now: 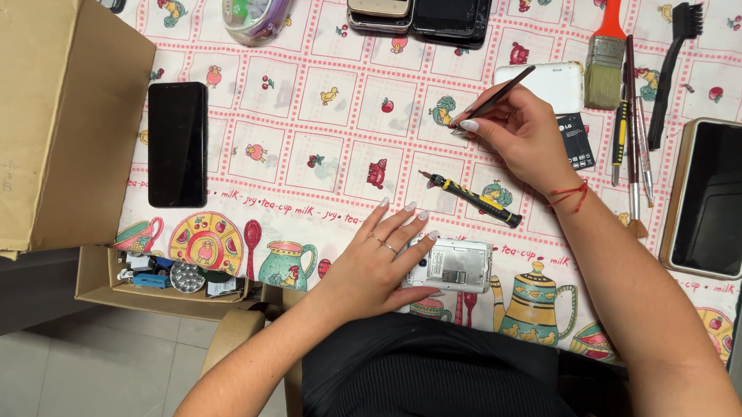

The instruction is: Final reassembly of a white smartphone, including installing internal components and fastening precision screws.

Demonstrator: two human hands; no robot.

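My left hand (379,258) rests on the left end of a small white phone (455,266) with its back cover off, lying at the near edge of the patterned tablecloth (325,100). My right hand (517,135) is raised above the table farther back and holds thin dark tweezers (497,96) that point up and to the right. A black and yellow screwdriver (474,199) lies on the cloth between the two hands. A white back cover (548,81) and a black battery (577,140) lie just behind my right hand.
A black phone (177,143) lies at the left beside a cardboard box (50,107). A paintbrush (605,56), black brush (672,67) and thin tools (637,127) sit at right, next to a large phone (714,198). More phones (419,11) and a pouch (255,7) lie at the back.
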